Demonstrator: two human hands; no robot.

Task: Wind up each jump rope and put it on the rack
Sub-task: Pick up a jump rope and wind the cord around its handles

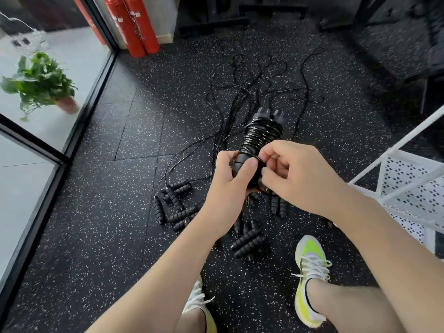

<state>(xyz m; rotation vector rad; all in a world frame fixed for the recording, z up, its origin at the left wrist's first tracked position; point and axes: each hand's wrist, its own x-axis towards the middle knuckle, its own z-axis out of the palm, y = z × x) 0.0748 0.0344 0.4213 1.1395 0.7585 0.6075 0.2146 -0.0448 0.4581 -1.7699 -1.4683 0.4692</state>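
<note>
Between both hands, wound jump rope

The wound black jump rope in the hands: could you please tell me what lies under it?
Loose black ribbed handles and cords on the speckled floor; the hands cover whatever lies directly beneath.

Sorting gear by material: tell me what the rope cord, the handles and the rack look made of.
Cord: probably plastic-coated; thin, black, glossy glints. Handles: seemingly matte black plastic or rubber, with ribbed grips. Rack: likely white-painted metal; thin bars, perforated shelf.
</note>
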